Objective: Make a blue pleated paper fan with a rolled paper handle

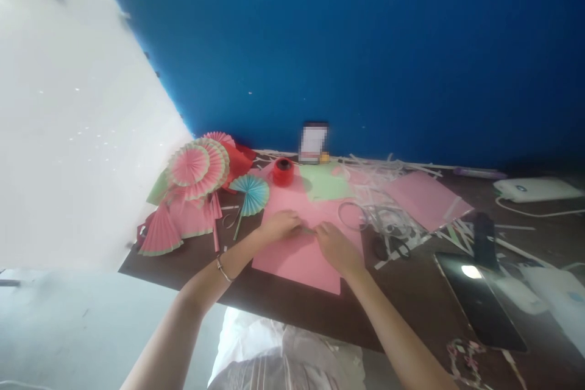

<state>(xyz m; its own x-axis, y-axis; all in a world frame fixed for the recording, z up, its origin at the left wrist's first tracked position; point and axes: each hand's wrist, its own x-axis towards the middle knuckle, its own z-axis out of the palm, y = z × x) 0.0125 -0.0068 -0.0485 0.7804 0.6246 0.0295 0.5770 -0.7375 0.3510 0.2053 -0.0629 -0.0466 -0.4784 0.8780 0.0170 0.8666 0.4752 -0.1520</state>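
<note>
My left hand [281,225] and my right hand [337,250] meet over a large pink paper sheet [297,265] on the dark table. Fingers of both are closed on a thin greenish strip [308,230] that spans the small gap between them; its exact kind is too small to make out. Beyond the hands, a red roll of tape [283,175] rests on the pink paper, beside a light green sheet [329,184]. A pleated blue paper fan [251,194] with a thin green handle lies left of my left hand.
Pink pleated fans [188,164] are piled at the left. On the right lie white paper scraps [379,180], another pink sheet [423,198], dark-handled scissors [400,248], a phone [484,304] and a white device with a cable [537,189]. A blue wall [342,42] stands behind.
</note>
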